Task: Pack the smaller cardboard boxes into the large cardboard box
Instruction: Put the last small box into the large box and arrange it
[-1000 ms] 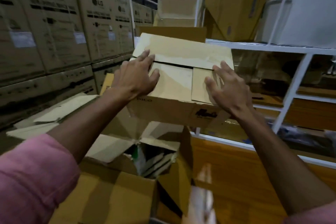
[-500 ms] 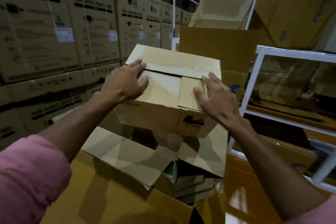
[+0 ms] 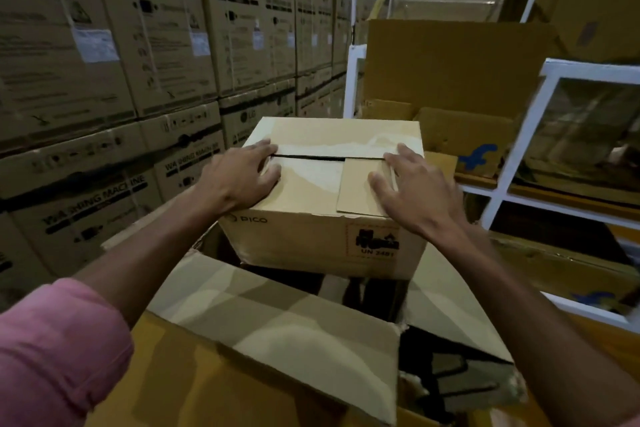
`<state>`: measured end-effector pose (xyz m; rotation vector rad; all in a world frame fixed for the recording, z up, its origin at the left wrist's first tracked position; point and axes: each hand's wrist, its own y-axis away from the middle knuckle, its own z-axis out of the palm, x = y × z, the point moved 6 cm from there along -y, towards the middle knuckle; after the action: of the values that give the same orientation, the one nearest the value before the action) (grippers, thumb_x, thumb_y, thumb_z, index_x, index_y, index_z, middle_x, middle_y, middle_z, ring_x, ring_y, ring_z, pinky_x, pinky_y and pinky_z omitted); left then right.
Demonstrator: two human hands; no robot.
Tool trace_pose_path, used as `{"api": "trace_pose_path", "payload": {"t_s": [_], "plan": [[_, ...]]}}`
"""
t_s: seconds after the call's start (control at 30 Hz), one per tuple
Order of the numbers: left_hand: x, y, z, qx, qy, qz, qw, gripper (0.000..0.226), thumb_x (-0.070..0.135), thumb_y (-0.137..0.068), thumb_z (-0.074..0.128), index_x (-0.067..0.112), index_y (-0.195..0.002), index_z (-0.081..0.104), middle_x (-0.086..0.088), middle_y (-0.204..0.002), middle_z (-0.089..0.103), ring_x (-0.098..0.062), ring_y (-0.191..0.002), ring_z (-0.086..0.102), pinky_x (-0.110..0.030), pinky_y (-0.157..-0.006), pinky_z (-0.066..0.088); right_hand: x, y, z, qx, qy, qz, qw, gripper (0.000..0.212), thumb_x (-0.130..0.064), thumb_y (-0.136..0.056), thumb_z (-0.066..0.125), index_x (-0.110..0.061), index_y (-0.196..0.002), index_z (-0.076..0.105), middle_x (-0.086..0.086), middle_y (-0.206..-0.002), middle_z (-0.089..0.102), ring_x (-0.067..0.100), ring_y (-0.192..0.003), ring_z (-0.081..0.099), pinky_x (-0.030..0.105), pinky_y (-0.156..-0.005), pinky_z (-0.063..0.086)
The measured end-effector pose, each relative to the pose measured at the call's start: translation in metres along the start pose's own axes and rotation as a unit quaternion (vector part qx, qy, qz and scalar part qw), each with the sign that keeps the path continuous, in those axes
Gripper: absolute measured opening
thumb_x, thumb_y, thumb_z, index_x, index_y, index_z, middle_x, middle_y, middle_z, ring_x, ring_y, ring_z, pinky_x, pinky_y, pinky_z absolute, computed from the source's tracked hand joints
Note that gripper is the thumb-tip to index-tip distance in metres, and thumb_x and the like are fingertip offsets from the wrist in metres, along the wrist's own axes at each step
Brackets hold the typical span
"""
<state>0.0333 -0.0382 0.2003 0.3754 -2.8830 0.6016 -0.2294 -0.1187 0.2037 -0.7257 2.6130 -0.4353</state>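
Note:
A smaller cardboard box marked PICO, its top flaps folded shut, sits low in the far part of the large cardboard box's opening. My left hand lies flat on its top left corner, fingers spread. My right hand lies flat on its top right, over a loose flap. The large cardboard box stands right in front of me with its flaps splayed open. Dark contents show inside at the lower right.
Stacked LG washing machine cartons form a wall on the left. A white metal rack stands on the right with glass panels and flattened cardboard. An open brown carton stands behind the small box.
Both hands have carried the small box leftward and down into the large box's opening. My view has swung left toward the carton wall.

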Motion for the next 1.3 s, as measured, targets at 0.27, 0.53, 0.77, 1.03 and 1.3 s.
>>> {"api": "trace_pose_path", "payload": {"t_s": [0.27,0.53,0.77,1.03,1.3], "plan": [[-0.04,-0.019,0.035,-0.035,0.019,0.034,0.999,0.054,0.053,-0.097,0.039,0.032,-0.146,0.048,0.003,-0.152,0.051,-0.029,-0.12,0.059,-0.051,-0.097,0.049,-0.019,0.003,0.044,-0.045,0.014,0.058,0.997,0.061,-0.057,-0.102,0.041,-0.027,-0.155,0.039,-0.003,-0.169,0.021,0.029,-0.15,0.03,0.054,-0.115,0.029],[-0.055,-0.018,0.1,-0.115,0.01,0.061,0.991,0.049,0.053,-0.098,0.043,0.026,-0.137,0.057,-0.004,-0.131,0.065,-0.028,-0.109,0.062,-0.038,-0.077,0.046,0.007,0.023,0.109,-0.135,-0.011,0.11,0.985,0.061,-0.061,-0.098,0.04,-0.024,-0.147,0.045,0.001,-0.158,0.041,0.027,-0.139,0.045,0.053,-0.107,0.041],[-0.064,-0.02,0.164,-0.29,0.059,0.093,0.951,0.073,0.05,-0.098,0.057,0.021,-0.158,0.027,-0.006,-0.164,0.026,-0.027,-0.144,0.036,-0.042,-0.115,0.036,0.036,0.026,0.164,-0.237,-0.03,0.112,0.965,0.067,-0.054,-0.102,0.044,-0.02,-0.159,0.029,0.005,-0.17,0.015,0.025,-0.153,0.024,0.042,-0.12,0.026],[-0.082,-0.003,0.218,-0.422,-0.009,0.104,0.901,0.076,0.041,-0.092,0.069,0.021,-0.155,0.031,-0.008,-0.168,0.001,-0.035,-0.136,0.047,-0.043,-0.103,0.049,0.044,0.034,0.208,-0.385,0.041,0.105,0.916,0.063,-0.034,-0.103,0.054,-0.013,-0.157,0.031,0.013,-0.164,0.029,0.03,-0.145,0.038,0.038,-0.116,0.036],[-0.062,0.007,0.229,-0.409,-0.141,0.167,0.886,0.054,0.052,-0.094,0.061,0.018,-0.135,0.052,-0.009,-0.138,0.047,-0.034,-0.119,0.055,-0.044,-0.089,0.051,0.029,0.029,0.237,-0.394,0.102,0.055,0.912,0.045,-0.048,-0.098,0.056,-0.022,-0.134,0.056,0.005,-0.133,0.042,0.027,-0.103,0.06,0.042,-0.095,0.051]]}}
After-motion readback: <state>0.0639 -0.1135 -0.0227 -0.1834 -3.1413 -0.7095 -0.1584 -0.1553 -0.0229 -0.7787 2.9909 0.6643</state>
